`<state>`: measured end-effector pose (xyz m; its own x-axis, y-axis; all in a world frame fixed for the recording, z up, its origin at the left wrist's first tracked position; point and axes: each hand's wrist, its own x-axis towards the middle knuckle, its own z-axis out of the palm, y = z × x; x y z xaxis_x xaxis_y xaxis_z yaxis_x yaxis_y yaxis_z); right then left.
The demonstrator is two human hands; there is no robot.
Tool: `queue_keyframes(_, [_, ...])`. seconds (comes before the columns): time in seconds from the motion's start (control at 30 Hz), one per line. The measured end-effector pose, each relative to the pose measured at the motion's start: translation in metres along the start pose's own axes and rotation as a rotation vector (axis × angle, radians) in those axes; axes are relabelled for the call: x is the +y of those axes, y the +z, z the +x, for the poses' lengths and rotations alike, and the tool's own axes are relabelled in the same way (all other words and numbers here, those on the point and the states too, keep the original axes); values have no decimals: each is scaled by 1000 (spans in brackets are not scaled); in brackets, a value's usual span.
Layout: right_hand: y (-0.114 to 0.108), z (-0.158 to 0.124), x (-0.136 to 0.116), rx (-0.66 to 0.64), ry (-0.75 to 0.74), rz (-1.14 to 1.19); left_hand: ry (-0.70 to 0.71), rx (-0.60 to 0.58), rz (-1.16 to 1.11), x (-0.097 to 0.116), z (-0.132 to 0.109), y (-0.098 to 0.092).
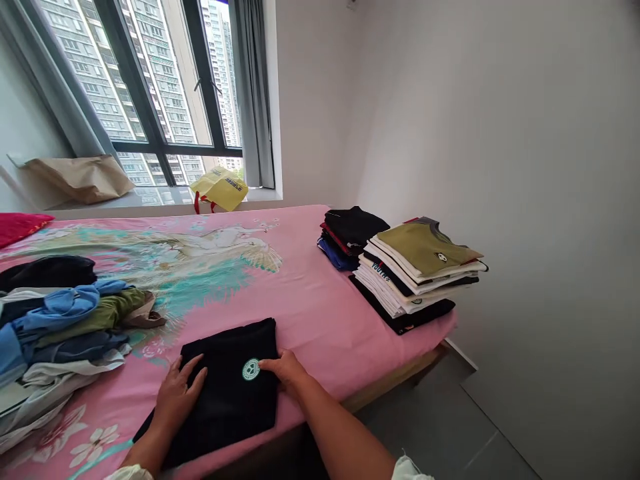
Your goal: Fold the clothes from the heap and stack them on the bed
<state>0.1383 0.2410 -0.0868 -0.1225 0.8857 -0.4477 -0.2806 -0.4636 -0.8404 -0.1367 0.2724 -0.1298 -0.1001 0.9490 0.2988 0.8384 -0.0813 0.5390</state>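
Note:
A folded black T-shirt (230,407) with a round mint-green logo (251,369) lies at the near edge of the bed. My left hand (179,395) rests on its left side, palm down with the fingers spread. At the right edge, my right hand (287,371) grips the cloth. Its thumb is on top beside the logo, and its other fingers are mostly hidden. Left of the shirt is a loose pile of crumpled clothes (75,320) in blue, green, white and black.
Farther right stands a tall stack of folded shirts (420,263), olive one on top. Behind it is a smaller dark stack (350,233). The pink bedsheet (300,300) covers the bed. A yellow bag (220,189) and a brown paper bag (83,179) lie by the window.

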Motion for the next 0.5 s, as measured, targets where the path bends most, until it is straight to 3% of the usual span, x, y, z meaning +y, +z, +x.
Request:
queue_keyframes(0.2, [-2, -10, 3, -38, 69, -18, -38, -37, -2, 5, 2, -11])
queue_keyframes(0.5, [-3, -16, 9, -108, 145, -68, -73, -33, -35, 7, 0, -11])
